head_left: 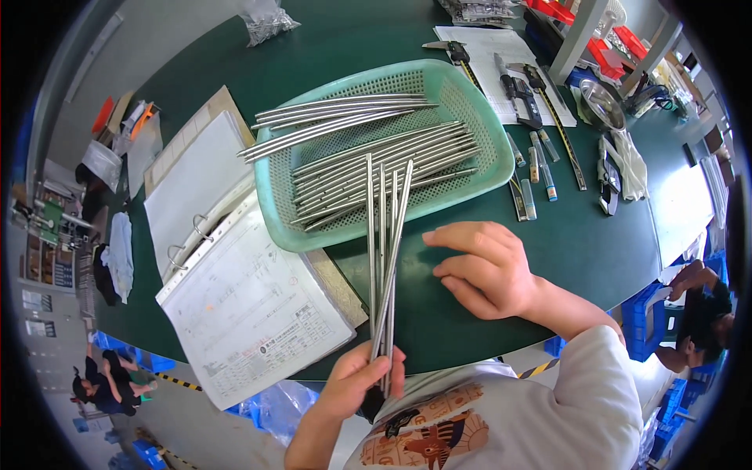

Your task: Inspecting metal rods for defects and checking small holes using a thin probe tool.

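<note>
My left hand (pixel 362 377) is closed round the lower ends of several thin metal rods (pixel 381 266). They stand up from it in a slightly fanned bundle, their upper ends in front of the basket. My right hand (pixel 487 266) hovers to the right of the bundle with fingers bent and apart, holding nothing. Beyond both hands sits a mint-green perforated plastic basket (pixel 479 192). Inside it lies a row of metal rods (pixel 388 168), and another group of rods (pixel 337 117) rests across its left rim with ends sticking out.
An open ring binder with drawings (pixel 258 305) lies left of the basket. To the right are calipers (pixel 526 102) on paper sheets (pixel 489 47), small tubes (pixel 540 168), a hand tool (pixel 608 176) and a metal bowl (pixel 601 106). Other people (pixel 110 380) are seen at both sides.
</note>
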`<state>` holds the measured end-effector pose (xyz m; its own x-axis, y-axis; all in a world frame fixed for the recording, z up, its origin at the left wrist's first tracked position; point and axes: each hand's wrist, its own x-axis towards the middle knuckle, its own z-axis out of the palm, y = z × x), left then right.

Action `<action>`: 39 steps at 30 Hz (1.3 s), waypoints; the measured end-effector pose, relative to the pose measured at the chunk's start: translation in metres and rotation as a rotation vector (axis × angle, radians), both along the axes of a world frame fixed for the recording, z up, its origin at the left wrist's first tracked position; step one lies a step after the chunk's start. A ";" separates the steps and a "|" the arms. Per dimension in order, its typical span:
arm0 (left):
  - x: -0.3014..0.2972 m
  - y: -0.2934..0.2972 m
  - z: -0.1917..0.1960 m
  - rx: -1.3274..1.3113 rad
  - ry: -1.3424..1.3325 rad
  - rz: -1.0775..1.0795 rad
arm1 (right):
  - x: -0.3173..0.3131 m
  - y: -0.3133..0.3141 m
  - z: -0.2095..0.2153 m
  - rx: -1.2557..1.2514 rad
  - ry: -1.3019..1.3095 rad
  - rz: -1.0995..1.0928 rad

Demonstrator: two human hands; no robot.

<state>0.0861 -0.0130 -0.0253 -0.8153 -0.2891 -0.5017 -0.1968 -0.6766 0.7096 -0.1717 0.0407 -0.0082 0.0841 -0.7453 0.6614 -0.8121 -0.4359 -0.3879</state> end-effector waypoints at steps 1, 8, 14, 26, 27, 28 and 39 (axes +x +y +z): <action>-0.003 0.002 -0.003 0.002 0.014 0.004 | 0.002 -0.001 0.002 0.020 0.021 0.032; -0.008 0.014 -0.010 0.006 0.157 0.017 | 0.012 -0.016 0.002 0.081 0.108 0.173; -0.003 0.014 -0.015 0.174 0.178 0.097 | 0.018 -0.017 0.000 0.115 0.056 0.154; -0.004 0.018 -0.010 0.078 0.124 0.106 | 0.004 -0.022 0.015 0.102 -0.074 0.203; -0.004 0.019 -0.011 0.077 0.121 0.109 | -0.001 -0.028 0.020 0.003 -0.184 0.135; -0.004 0.020 -0.011 0.065 0.160 0.115 | -0.007 -0.034 0.021 -0.027 -0.335 0.005; -0.012 0.024 -0.008 0.004 0.144 0.169 | -0.051 -0.099 0.042 0.986 -0.798 -0.046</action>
